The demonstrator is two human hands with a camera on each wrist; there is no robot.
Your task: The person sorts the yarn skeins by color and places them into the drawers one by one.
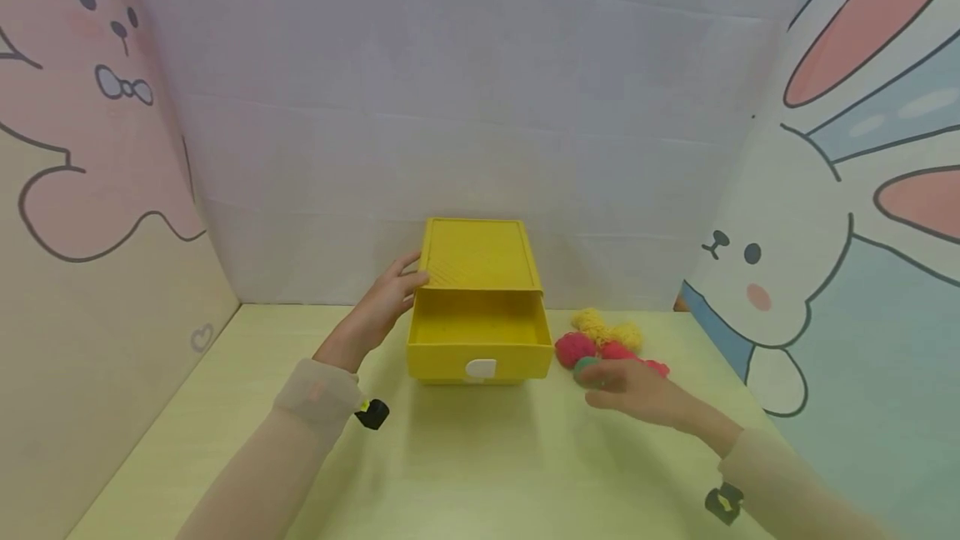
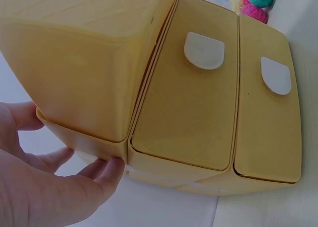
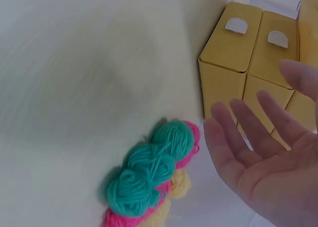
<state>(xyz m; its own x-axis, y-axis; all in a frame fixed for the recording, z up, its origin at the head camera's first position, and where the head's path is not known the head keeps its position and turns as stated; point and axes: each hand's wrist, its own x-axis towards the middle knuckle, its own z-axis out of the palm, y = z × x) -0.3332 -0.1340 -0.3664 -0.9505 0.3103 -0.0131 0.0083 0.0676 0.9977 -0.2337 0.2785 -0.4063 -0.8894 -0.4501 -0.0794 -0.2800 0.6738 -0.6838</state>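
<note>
A yellow drawer cabinet (image 1: 480, 252) stands near the back wall, its top drawer (image 1: 478, 361) pulled out toward me. Nothing shows inside that drawer, and a white tab handle (image 1: 481, 368) is on its front. My left hand (image 1: 377, 307) touches the cabinet's upper left side, fingertips (image 2: 113, 168) spread along the wall just outside the drawer. To the cabinet's right, my right hand (image 1: 637, 390) hovers palm up with loosely extended fingers, holding nothing. Beside it lie green yarn balls (image 3: 130, 191), pink yarn (image 1: 575, 349) and yellow yarn (image 1: 592, 323). In the head view this hand partly covers the green yarn.
Two lower drawers, with white handles (image 2: 204, 50), are pushed in. The pale table (image 1: 480, 473) meets a white cloth wall (image 1: 480, 107) behind the cabinet. Printed side panels, a pink bear (image 1: 112, 148) and a white rabbit (image 1: 795, 223), bound the space left and right.
</note>
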